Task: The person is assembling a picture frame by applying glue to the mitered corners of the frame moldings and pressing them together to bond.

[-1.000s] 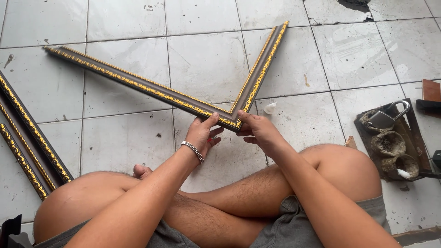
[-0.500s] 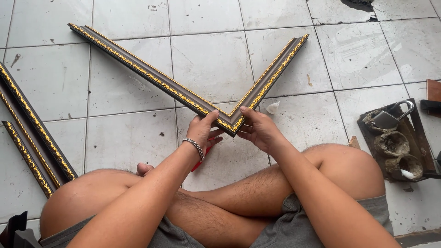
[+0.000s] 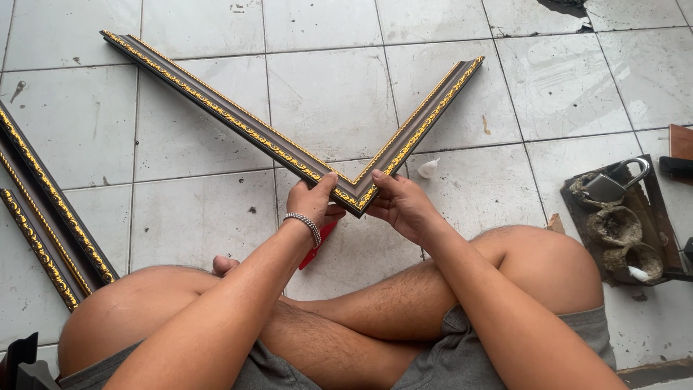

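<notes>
Head view, looking down at my lap. I sit cross-legged on the white tiled floor [image 3: 195, 217], knees at lower left and lower right of the frame.

Frame corner [image 3: 355, 196]: two dark moulding lengths with gold ornament along their edges meet in a V just below centre frame. Long moulding [image 3: 216, 108] runs from the joint up to the upper left. Short moulding [image 3: 426, 115] runs up to the upper right, ending near top centre-right. The joint is lifted in my hands; whether the far ends rest on the tiles I cannot tell.

Left hand [image 3: 312, 204]: fingers clamped on the left side of the joint, thumb on top of the moulding, remaining fingers curled underneath. Beaded bracelet [image 3: 303, 225] on that wrist.

Right hand [image 3: 404, 206]: fingers clamped on the right side of the joint, thumb pressed on the top face right at the mitre, other fingers under.

Red object [image 3: 317, 244] lies on the floor just below my left hand, partly hidden by wrist and forearm; kind unclear.

Small white lump [image 3: 429, 168] on the tiles just right of the joint, under the short moulding.

Spare moulding strips [image 3: 50, 231], same dark-and-gold pattern, lie side by side on the floor at the left edge.

Dark tray [image 3: 653, 217] at the right edge holds a metal padlock [image 3: 613, 184] and crusted round pots [image 3: 613, 225].
</notes>
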